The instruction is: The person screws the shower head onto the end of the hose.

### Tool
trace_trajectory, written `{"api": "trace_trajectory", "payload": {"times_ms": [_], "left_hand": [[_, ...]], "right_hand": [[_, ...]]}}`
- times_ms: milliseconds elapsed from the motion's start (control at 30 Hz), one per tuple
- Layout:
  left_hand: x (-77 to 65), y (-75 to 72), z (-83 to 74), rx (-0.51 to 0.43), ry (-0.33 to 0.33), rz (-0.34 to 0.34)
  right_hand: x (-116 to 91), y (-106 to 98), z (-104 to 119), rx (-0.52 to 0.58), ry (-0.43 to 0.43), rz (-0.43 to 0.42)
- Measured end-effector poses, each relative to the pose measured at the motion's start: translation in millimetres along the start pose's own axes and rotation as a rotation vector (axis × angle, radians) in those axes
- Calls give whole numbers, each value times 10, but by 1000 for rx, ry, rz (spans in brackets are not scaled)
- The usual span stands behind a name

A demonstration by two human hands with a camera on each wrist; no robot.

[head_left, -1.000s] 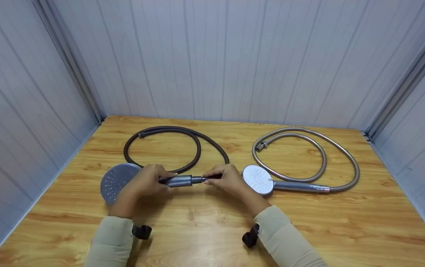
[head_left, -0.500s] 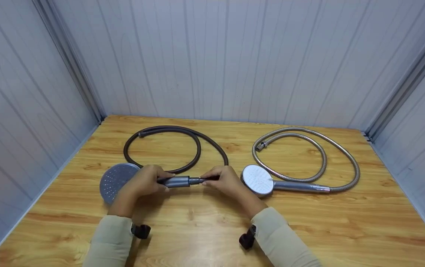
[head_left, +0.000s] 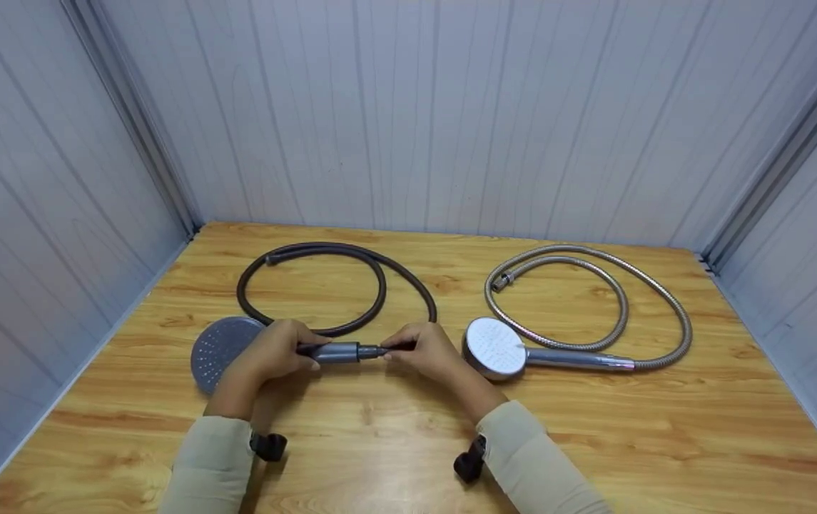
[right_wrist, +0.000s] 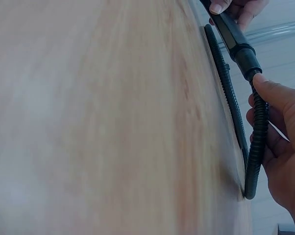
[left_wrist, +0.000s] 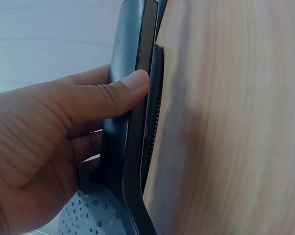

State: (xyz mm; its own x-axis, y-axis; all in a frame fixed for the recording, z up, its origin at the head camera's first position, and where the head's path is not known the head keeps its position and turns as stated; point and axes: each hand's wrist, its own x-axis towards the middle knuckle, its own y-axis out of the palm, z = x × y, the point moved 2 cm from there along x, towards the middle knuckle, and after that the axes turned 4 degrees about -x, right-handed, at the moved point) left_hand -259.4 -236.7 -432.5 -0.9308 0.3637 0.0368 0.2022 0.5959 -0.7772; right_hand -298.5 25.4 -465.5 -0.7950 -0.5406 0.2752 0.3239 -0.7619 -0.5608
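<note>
My left hand grips the handle of a dark grey handheld shower head, thumb on its dark side and fingers behind it in the left wrist view. The round, nozzle-dotted face lies to the left, partly behind that hand and wrist. At the handle's right end sits a black hose connector. Just beyond it, my right hand pinches the ribbed black shower hose between thumb and fingers. From there the hose loops back over the table behind both hands.
A second shower head with a white face and chrome handle lies to the right of my right hand. Its silver hose coils behind it on the wooden table. Pale panel walls enclose the back and sides.
My right hand has shifted a little left, carrying the hose end with it. The handle's end has also moved slightly left and toward me. Both hands keep their hold.
</note>
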Motion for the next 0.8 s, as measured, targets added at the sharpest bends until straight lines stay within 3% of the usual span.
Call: {"api": "trace_trajectory", "payload": {"times_ms": [333,633,800], "left_hand": [[-5,-15,36,52,-52,8],[-9,-29,113,37,-118,-6],[-7,-37,172,45,-107,-18]], "right_hand": [[-3,57,28,-9,37,25],[9,104,27,-9,56,43],[19,121,13,-22,51,51]]}}
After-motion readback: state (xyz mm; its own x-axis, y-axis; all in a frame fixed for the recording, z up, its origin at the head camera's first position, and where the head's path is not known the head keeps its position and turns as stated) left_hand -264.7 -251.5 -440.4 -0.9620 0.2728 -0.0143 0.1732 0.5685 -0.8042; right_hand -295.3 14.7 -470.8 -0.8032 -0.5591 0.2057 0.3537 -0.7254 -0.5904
